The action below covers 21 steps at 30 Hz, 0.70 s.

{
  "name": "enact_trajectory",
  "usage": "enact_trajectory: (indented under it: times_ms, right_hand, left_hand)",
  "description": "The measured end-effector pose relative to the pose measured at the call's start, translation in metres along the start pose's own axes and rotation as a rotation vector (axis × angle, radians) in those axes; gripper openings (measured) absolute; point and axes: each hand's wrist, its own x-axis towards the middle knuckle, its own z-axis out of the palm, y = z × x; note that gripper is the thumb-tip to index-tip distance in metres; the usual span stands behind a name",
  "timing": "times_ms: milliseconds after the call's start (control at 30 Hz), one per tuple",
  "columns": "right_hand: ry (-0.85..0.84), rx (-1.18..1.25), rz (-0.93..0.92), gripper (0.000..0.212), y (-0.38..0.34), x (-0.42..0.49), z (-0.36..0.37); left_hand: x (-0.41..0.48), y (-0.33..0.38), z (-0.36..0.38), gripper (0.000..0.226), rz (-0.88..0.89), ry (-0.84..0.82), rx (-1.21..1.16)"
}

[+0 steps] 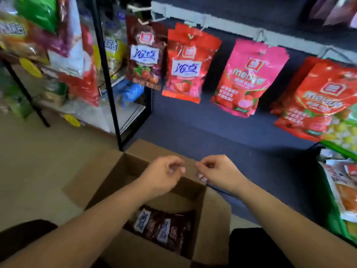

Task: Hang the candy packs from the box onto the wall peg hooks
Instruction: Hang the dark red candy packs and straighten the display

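An open cardboard box (210, 217) stands on the floor below me. Several dark brown candy packs (162, 227) with white labels lie in its bottom. My left hand (164, 175) and my right hand (220, 171) hover side by side above the box's far edge, fingers loosely curled, nothing in either. On the dark wall, white peg hooks (201, 26) carry hanging packs: a dark brown pack (144, 53) at the left, a red strawberry pack (188, 64), a pink pack (249, 78) and red packs (316, 97) at the right.
A black metal shelf frame (108, 74) full of snack bags stands to the left of the wall. A green basket (334, 215) of packets sits at the right edge. Beige floor (38, 161) lies left of the box. My dark-clothed knees flank the box.
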Motion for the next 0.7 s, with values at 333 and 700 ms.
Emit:
enact_trajectory:
  times_ms: [333,700]
  right_hand:
    - [-0.347,-0.120,0.305,0.056,0.107,0.005,0.164]
    - [-0.674,-0.618,0.515,0.089,0.157,0.077,0.221]
  left_hand:
    - [-0.056,-0.163,0.007,0.040,-0.432,-0.153,0.246]
    - [-0.081,-0.223,0.014,0.048,-0.420,-0.248,0.387]
